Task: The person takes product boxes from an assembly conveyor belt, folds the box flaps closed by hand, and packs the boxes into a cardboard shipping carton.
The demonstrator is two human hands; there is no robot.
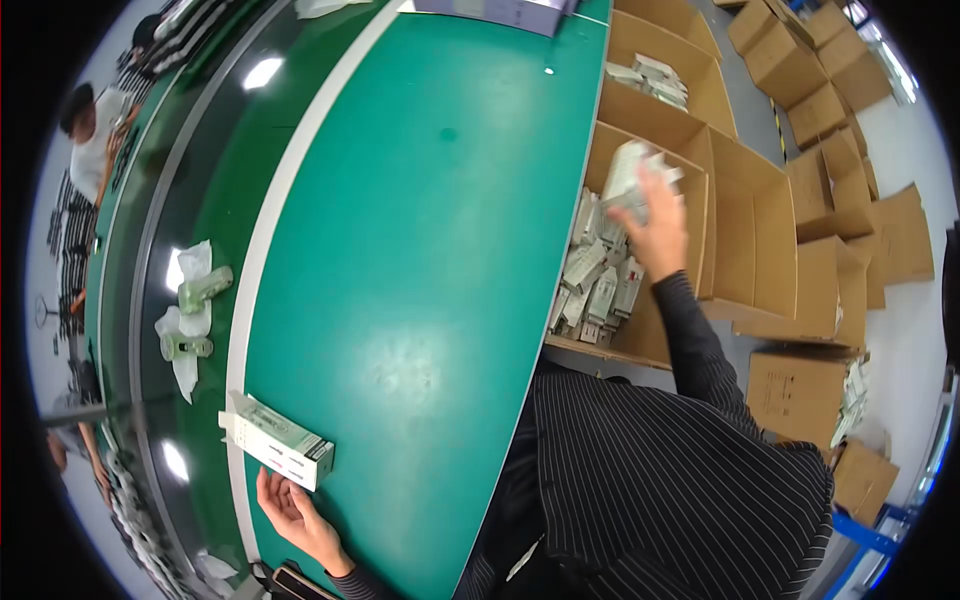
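Note:
My left hand (298,515) is palm up with loosely curled fingers, its fingertips right at the lower side of a small white box (280,442). That box has open flaps at its left end and printing on its sides, and it overlaps the table's far edge strip in this view. My right hand (657,230) is out to the right, its fingers around another white box (627,175), blurred by motion. Below it is a large cardboard carton (645,335) with a jumbled pile of small printed boxes (600,285).
The green table (420,260) borders a conveyor belt (215,400) carrying clear-green items (205,290) on white wrapping. More cartons (750,220) stand at the right. A purple box (500,12) sits at the table's top end. A person (92,140) is across the belt.

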